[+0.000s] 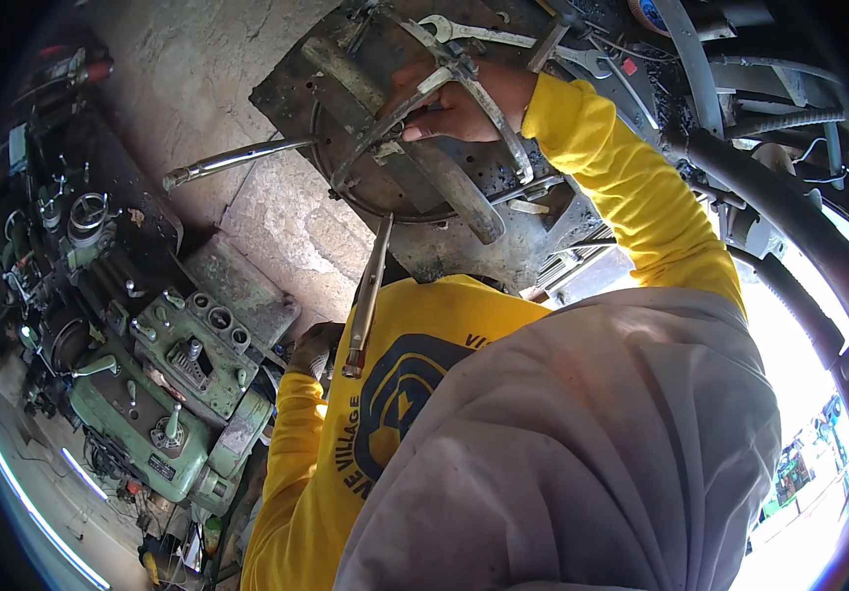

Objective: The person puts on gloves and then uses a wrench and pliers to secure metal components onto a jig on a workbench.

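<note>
My right hand (469, 106), in a yellow sleeve, reaches in under the curved flat arms of a metal frame (493, 123). Its fingers curl inward with the thumb stretched along a small metal part; what they grip is hidden. Beneath them, a round metal ring (385, 215) and a thick bar (459, 192) lie on a dark steel plate (282, 94). Two metal legs stick out from the ring: one leg (237, 161) to the left, the other leg (370, 295) toward my body. Down beside my body is my left hand (314, 348), shadowed, its fingers not clear.
A green lathe (139, 433) with levers and dials fills the left side. An open-end wrench (484, 36) lies beyond my right hand. Dark pipes (769, 227) and metal bars crowd the right. Grey cloth (562, 433) covers much of the lower view.
</note>
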### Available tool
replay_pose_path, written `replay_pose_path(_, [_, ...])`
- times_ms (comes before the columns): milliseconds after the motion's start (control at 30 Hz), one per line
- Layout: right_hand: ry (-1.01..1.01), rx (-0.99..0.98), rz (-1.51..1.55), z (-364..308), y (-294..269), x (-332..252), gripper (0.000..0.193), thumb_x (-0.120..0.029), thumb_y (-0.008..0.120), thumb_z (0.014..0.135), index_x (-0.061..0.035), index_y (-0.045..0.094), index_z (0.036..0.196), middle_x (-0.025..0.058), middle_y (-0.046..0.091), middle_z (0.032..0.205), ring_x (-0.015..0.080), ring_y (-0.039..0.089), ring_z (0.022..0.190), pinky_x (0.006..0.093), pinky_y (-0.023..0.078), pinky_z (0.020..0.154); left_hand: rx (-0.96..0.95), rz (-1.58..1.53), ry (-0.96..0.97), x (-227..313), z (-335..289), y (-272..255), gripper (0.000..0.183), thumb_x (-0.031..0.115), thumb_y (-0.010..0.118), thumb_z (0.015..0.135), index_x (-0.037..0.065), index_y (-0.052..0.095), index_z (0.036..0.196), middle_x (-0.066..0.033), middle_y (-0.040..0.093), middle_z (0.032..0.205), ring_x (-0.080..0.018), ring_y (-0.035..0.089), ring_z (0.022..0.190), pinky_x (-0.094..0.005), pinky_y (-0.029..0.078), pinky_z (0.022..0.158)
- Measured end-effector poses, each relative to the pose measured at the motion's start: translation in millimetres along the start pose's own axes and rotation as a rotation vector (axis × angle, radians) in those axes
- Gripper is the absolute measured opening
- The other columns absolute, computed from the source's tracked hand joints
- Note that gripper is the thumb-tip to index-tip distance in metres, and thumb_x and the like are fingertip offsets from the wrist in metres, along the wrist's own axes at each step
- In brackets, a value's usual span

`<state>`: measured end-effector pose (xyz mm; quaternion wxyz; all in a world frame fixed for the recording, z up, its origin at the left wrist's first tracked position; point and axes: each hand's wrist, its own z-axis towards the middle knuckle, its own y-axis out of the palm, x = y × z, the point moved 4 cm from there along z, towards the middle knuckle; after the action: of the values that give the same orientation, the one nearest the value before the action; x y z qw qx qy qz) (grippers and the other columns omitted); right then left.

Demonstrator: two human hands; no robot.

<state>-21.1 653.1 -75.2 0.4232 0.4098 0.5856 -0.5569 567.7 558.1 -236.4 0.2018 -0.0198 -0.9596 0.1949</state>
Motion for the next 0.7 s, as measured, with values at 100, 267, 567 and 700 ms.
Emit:
replay_pose_path(100, [0.030, -0.009, -0.081, -3, 0, -2, 0.029, -0.022, 0.067, 0.092, -0.0098, 0.067, 0.119, 0.0075, 0.066, 0.106, 0.0207, 0.063, 0.098, 0.0327, 0.050, 0.087, -0.041, -0.050, -0.022, 8, -1, -5, 0.027, 0.024, 0.042, 0.102, 0.002, 0.057, 0.102, -0.0028, 0.055, 0.073, -0.0119, 0.048, 0.057, -0.0256, 0.039, 0.051])
replay_pose_path(267, [0.215, 0.028, 0.125, -5, 2, 4, 0.034, -0.024, 0.070, 0.090, -0.0118, 0.065, 0.122, 0.0061, 0.065, 0.110, 0.0205, 0.062, 0.102, 0.0332, 0.048, 0.092, -0.085, -0.107, -0.049, 15, -4, -6, 0.028, 0.025, 0.042, 0.102, 0.002, 0.058, 0.100, -0.0021, 0.054, 0.071, -0.0114, 0.047, 0.056, -0.0254, 0.038, 0.050])
replay_pose_path(567, [-0.134, 0.088, -0.014, -2, -4, -8, 0.027, -0.018, 0.076, 0.085, -0.0088, 0.069, 0.110, 0.0047, 0.061, 0.098, 0.0198, 0.061, 0.096, 0.0357, 0.049, 0.086, -0.127, -0.193, -0.079, 18, -8, -3, 0.030, 0.027, 0.042, 0.102, 0.003, 0.059, 0.097, -0.0008, 0.053, 0.069, -0.0106, 0.045, 0.053, -0.0250, 0.037, 0.049])
replay_pose_path(700, [-0.035, 0.035, -0.035, 0, 2, 3, 0.024, -0.015, 0.073, 0.086, -0.0075, 0.069, 0.109, 0.0053, 0.062, 0.098, 0.0189, 0.062, 0.095, 0.0331, 0.050, 0.085, -0.178, -0.284, -0.100, 21, -10, 0, 0.030, 0.028, 0.043, 0.102, 0.004, 0.060, 0.096, -0.0002, 0.053, 0.068, -0.0102, 0.044, 0.051, -0.0249, 0.036, 0.048])
